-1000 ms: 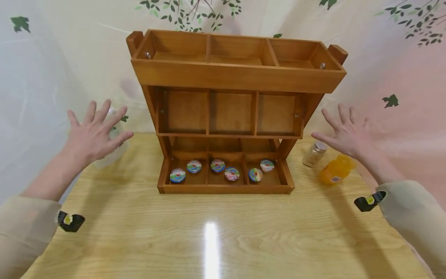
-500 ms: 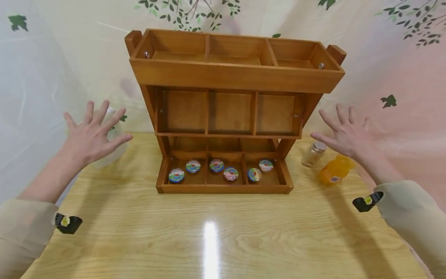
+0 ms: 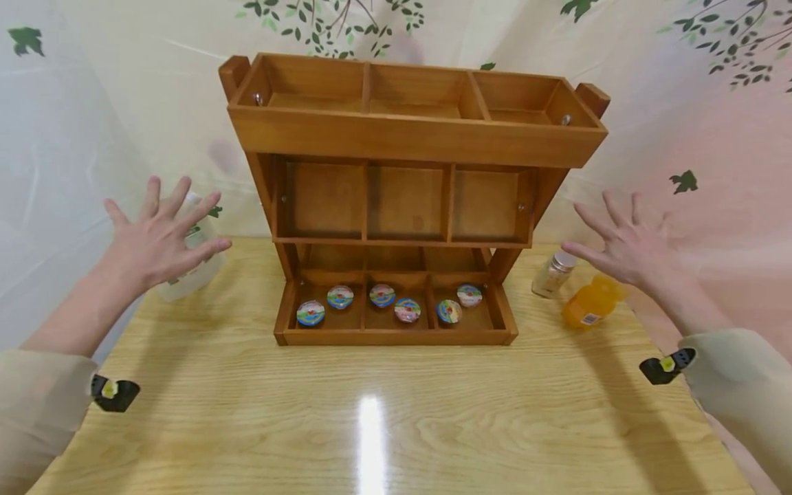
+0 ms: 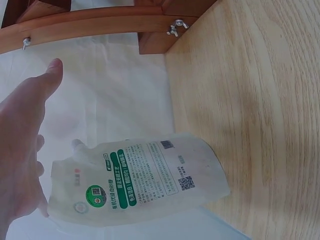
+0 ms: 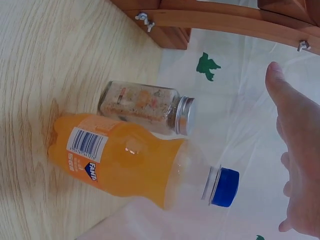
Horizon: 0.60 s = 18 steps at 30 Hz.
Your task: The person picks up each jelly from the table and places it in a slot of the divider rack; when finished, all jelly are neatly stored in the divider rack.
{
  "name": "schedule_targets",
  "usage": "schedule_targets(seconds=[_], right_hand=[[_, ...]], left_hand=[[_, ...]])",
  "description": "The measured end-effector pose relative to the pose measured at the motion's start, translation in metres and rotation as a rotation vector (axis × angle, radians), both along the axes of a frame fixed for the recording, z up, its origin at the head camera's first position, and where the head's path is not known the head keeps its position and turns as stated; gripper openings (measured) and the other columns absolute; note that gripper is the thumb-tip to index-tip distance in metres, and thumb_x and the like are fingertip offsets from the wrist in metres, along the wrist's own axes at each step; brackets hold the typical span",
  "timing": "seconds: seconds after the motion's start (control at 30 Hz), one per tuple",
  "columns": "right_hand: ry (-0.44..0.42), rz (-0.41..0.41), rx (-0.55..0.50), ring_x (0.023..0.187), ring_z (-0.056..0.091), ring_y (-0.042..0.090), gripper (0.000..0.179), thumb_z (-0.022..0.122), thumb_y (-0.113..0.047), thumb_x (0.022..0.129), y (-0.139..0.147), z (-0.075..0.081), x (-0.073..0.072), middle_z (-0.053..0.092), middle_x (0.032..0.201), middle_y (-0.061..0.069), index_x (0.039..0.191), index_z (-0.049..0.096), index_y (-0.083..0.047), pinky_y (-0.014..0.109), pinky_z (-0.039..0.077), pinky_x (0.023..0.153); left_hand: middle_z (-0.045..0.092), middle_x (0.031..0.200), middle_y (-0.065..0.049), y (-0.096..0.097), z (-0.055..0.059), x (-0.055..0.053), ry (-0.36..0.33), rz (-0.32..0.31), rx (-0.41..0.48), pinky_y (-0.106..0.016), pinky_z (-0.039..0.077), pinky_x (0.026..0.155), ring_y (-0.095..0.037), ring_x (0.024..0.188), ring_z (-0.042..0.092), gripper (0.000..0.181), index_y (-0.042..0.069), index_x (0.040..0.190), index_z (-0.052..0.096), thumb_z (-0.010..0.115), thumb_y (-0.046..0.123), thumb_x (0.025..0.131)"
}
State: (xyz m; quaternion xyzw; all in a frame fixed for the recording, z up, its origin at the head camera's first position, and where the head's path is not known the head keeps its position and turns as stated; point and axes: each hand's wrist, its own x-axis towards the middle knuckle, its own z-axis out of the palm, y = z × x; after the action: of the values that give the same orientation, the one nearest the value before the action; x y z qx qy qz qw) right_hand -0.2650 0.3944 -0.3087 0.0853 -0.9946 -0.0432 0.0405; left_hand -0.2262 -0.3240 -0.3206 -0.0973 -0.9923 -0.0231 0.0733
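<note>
My left hand (image 3: 155, 240) hovers with fingers spread at the left of the wooden rack, holding nothing. Just behind it stands a white spouted pouch (image 4: 145, 180) with green print, partly hidden by the hand in the head view. On the other side my right hand (image 3: 631, 244) is spread likewise above an orange Fanta bottle (image 5: 120, 155) with a blue cap. Close to that bottle stands a glass seasoning jar (image 5: 142, 106) with a metal lid. Between the hands rises the tiered wooden rack (image 3: 408, 137); its bottom tier carries several small foil-lidded cups (image 3: 311, 313), two per compartment.
The rack's upper tray (image 3: 322, 82) and its tilted middle tray (image 3: 408, 203) each have three compartments. A light wood table (image 3: 297, 412) lies under everything, with a bright reflection at front. Behind hangs a pale cloth (image 3: 148, 69) printed with leaves.
The left hand has drifted slightly left and the right hand slightly right. The whole view has shifted a little; the rack, cups, pouch, jar and bottle stay in place.
</note>
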Motion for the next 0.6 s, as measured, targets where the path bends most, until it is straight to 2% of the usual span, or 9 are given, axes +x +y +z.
schedule_targets(seconds=[0.37, 0.6], right_hand=[[0.034, 0.029, 0.029, 0.152, -0.005, 0.064, 0.086, 0.040, -0.076, 0.097, 0.0008, -0.0033, 0.0036, -0.002, 0.175, 0.014, 0.166, 0.004, -0.039, 0.095, -0.002, 0.101], [0.036, 0.036, 0.024, 0.152, -0.008, 0.062, 0.086, 0.042, -0.075, 0.097, 0.0008, -0.0059, 0.0049, -0.007, 0.175, 0.009, 0.166, 0.004, -0.039, 0.095, -0.003, 0.103]], left_hand=[[0.003, 0.175, -0.015, -0.0041, -0.0075, 0.0034, 0.020, -0.015, -0.036, -0.097, -0.010, 0.094, -0.057, 0.154, -0.012, 0.083, 0.035, 0.166, 0.014, 0.043, 0.073, 0.098], [0.005, 0.175, -0.014, -0.0050, -0.0092, 0.0042, 0.045, -0.029, -0.044, -0.096, -0.009, 0.097, -0.053, 0.157, -0.012, 0.085, 0.037, 0.166, 0.014, 0.047, 0.073, 0.096]])
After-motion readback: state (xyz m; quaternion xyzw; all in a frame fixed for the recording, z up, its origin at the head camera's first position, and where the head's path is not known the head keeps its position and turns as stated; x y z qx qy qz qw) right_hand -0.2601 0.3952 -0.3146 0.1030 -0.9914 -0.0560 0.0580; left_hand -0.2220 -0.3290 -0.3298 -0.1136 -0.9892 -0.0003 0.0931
